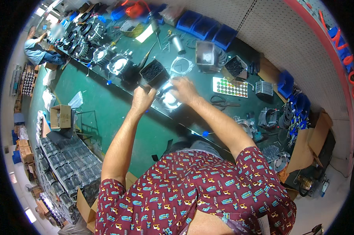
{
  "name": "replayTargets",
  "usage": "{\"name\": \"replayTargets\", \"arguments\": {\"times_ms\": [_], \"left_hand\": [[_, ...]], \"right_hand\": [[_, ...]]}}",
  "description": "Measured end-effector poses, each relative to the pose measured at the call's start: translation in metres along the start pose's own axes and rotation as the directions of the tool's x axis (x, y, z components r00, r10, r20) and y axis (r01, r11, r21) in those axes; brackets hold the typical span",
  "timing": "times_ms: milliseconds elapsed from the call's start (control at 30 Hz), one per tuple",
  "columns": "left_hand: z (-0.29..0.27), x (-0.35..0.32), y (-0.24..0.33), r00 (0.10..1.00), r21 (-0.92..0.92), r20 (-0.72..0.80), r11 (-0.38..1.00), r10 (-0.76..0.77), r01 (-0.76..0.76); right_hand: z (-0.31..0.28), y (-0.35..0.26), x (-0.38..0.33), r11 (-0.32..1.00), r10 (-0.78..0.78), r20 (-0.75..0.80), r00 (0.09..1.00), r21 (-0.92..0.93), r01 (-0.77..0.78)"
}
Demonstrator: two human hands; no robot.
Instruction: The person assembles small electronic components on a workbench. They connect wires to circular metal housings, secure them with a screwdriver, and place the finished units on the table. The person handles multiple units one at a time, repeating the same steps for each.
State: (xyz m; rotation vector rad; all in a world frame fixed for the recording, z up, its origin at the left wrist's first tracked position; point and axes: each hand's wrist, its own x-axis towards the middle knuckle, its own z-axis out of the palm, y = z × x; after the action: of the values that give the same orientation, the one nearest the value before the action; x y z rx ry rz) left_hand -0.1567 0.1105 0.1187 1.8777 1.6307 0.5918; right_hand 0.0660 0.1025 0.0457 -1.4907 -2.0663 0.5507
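Note:
At the bench's front edge, a bright silver metal housing with a round middle lies between my hands. My left hand is closed at its left side, fingers curled; whatever they pinch is too small to make out. My right hand bends its fingers over the housing's right rim and grips it. Just beyond my left hand stands an open box of small dark parts. A white cable ring lies behind my right hand. Left of the box sits another housing with a pale round centre.
Scissors and a sheet of coloured round stickers lie to the right. Blue bins line the back. A screwdriver and a metal cylinder are farther back. Another person stands at far left.

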Motion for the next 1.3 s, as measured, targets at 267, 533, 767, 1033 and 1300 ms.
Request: {"name": "replayTargets", "arguments": {"times_ms": [267,533,767,1033,1300], "left_hand": [[0.025,-0.050,0.027,0.984,-0.014,-0.158,0.996,0.084,-0.088],[0.012,-0.058,0.033,0.988,0.010,-0.145,0.999,-0.046,0.048],[-0.055,-0.030,0.007,0.942,-0.155,-0.334,0.984,0.033,-0.090],[-0.152,0.064,-0.116,0.925,-0.261,-0.354,0.965,-0.136,0.042],[-0.163,0.138,-0.157,0.968,-0.127,-0.204,0.984,-0.147,0.122]], "right_hand": [[0.003,-0.007,-0.008,0.997,-0.009,-0.117,0.993,-0.073,0.001],[0.008,0.001,0.003,0.998,-0.060,-0.054,0.997,-0.010,0.060],[-0.017,-0.006,0.012,1.000,0.010,0.154,0.988,0.024,-0.014],[0.014,-0.051,0.128,0.975,-0.092,-0.116,0.989,0.190,0.113],[0.107,-0.095,0.265,0.999,-0.019,-0.089,0.996,0.033,0.022]]}}
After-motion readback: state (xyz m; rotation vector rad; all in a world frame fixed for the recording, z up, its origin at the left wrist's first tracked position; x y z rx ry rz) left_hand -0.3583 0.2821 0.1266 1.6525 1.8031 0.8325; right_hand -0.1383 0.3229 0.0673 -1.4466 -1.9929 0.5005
